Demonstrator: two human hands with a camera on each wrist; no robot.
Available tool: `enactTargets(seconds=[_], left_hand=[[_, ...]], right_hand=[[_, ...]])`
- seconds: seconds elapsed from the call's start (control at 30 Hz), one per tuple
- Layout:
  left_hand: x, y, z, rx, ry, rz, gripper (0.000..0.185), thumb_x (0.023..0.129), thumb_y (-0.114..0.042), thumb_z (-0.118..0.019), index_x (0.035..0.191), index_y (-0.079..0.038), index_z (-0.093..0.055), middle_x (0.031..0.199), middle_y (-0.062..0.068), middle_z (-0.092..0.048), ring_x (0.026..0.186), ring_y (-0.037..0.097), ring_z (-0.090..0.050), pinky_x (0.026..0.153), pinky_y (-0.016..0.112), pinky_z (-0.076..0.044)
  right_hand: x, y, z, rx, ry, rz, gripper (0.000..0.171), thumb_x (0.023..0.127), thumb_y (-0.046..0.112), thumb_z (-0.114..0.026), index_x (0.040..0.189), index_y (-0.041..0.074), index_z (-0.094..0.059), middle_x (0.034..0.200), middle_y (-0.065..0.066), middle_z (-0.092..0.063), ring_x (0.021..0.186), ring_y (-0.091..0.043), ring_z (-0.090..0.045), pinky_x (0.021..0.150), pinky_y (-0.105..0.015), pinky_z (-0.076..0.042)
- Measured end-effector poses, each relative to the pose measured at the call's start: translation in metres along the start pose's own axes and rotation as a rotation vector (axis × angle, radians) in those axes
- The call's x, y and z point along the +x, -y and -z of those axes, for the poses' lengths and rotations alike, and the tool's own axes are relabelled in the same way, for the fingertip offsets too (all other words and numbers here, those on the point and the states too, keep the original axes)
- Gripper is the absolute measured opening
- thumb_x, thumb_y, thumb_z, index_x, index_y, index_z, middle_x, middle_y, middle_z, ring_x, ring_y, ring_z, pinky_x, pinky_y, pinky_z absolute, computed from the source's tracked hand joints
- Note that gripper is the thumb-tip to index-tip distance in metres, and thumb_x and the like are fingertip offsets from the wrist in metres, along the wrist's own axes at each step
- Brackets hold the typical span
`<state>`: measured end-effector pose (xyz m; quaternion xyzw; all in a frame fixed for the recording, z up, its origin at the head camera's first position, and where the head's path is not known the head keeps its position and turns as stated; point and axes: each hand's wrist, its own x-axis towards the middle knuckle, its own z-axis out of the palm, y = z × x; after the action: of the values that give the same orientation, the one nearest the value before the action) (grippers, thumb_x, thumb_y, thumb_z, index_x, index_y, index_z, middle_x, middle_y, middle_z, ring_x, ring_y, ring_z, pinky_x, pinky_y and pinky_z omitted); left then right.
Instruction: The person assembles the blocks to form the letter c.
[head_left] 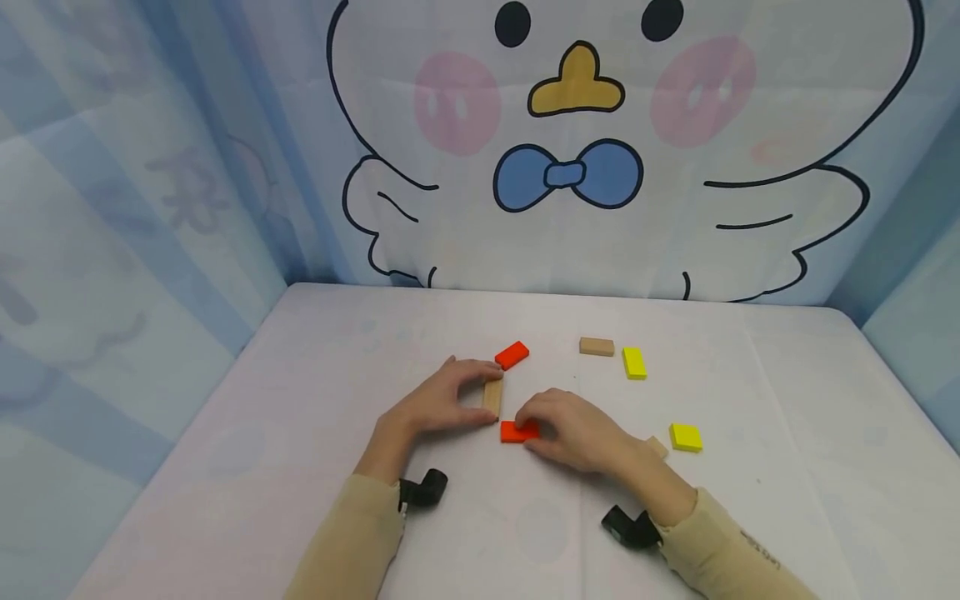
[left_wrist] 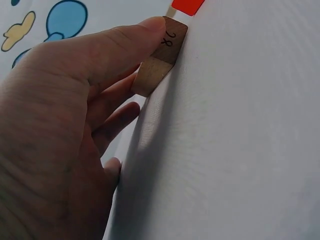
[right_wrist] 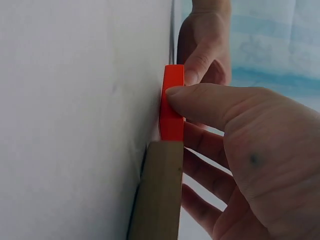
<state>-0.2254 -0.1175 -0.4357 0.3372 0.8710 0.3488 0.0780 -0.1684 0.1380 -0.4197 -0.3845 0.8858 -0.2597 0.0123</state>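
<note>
My left hand (head_left: 480,392) pinches a plain wooden block (head_left: 492,398) between thumb and fingers, standing it on its long edge on the white table (head_left: 300,400). In the left wrist view the thumb (left_wrist: 125,40) lies over that block (left_wrist: 161,60), which has a handwritten mark on it. My right hand (head_left: 534,427) grips a red block (head_left: 513,432) just right of the wooden one. The right wrist view shows the thumb (right_wrist: 200,100) and fingers pinching the red block (right_wrist: 172,107) on edge against the table.
A second red block (head_left: 512,355) lies just beyond my left hand. Farther right lie a wooden block (head_left: 597,347) and two yellow blocks (head_left: 634,363) (head_left: 686,437). Another wooden block (head_left: 657,447) is partly hidden by my right wrist. Printed cloth walls enclose the table.
</note>
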Motion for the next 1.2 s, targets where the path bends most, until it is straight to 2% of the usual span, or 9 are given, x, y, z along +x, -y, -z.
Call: enactTargets(seconds=[0.23, 0.73, 1.2], left_hand=[[0.009, -0.001, -0.002, 0.000, 0.012, 0.025, 0.056, 0.088, -0.028, -0.078, 0.140, -0.016, -0.059, 0.146, -0.002, -0.053, 0.139, 0.016, -0.042, 0.122, 0.043, -0.004], [0.028, -0.001, -0.001, -0.014, 0.022, 0.025, 0.056, 0.090, -0.028, -0.077, 0.141, -0.014, -0.058, 0.147, 0.000, -0.053, 0.140, 0.018, -0.041, 0.122, 0.046, -0.002], [0.038, 0.002, -0.004, -0.012, 0.007, 0.050, 0.055, 0.090, -0.026, -0.076, 0.141, -0.016, -0.058, 0.147, 0.000, -0.052, 0.140, 0.017, -0.041, 0.122, 0.042, -0.002]], right_hand=[[0.000, -0.003, 0.006, -0.023, -0.010, -0.040, 0.020, 0.088, 0.010, -0.077, 0.107, 0.015, -0.072, 0.102, 0.008, -0.067, 0.098, -0.015, -0.059, 0.090, -0.038, -0.052], [0.006, -0.010, 0.012, -0.045, -0.026, -0.090, 0.020, 0.087, 0.012, -0.079, 0.106, 0.015, -0.072, 0.098, 0.009, -0.067, 0.095, -0.016, -0.059, 0.088, -0.039, -0.052], [0.010, -0.015, 0.015, -0.051, -0.012, -0.103, 0.020, 0.087, 0.013, -0.080, 0.104, 0.016, -0.071, 0.095, 0.011, -0.064, 0.092, -0.015, -0.057, 0.085, -0.037, -0.052]])
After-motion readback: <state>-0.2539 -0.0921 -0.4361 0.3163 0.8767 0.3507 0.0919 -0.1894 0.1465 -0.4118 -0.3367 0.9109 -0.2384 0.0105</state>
